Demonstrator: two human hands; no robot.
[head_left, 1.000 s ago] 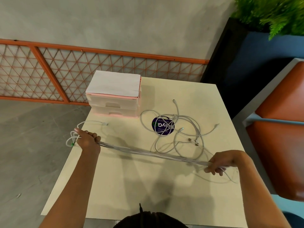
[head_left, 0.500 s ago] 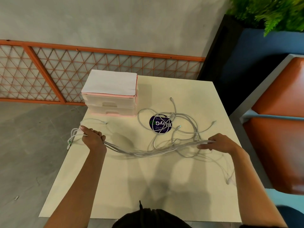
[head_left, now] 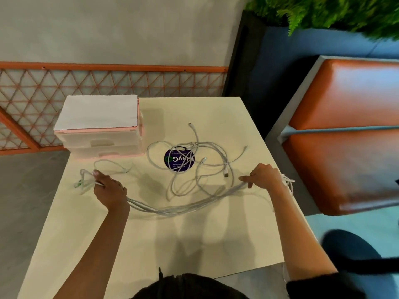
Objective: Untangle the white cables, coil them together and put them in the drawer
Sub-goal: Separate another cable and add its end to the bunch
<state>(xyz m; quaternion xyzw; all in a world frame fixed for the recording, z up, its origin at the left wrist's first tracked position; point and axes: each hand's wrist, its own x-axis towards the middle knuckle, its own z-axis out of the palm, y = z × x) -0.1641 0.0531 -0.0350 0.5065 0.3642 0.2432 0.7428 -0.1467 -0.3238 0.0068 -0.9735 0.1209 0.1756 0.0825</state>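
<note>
A bundle of white cables (head_left: pixel 177 209) sags in an arc between my two hands above the cream table (head_left: pixel 194 244). My left hand (head_left: pixel 110 189) grips one end, with looped cable sticking out past it to the left. My right hand (head_left: pixel 264 176) holds the other end, with loose cable ends hanging off its far side. More white cable (head_left: pixel 207 162) lies tangled on the table beyond the bundle, across a round purple sticker (head_left: pixel 179 159). The white and pink drawer unit (head_left: pixel 101 132) stands at the table's back left, with its drawers shut.
An orange padded bench (head_left: pixel 349 134) runs along the right of the table, with a blue planter and fern (head_left: pixel 336 11) behind it. An orange lattice fence (head_left: pixel 86 83) lines the wall. Grey floor lies to the left.
The bundle was taut between my hands and now hangs slack. My right hand moved up and away from me, toward the tangle. The camera shifted a little.
</note>
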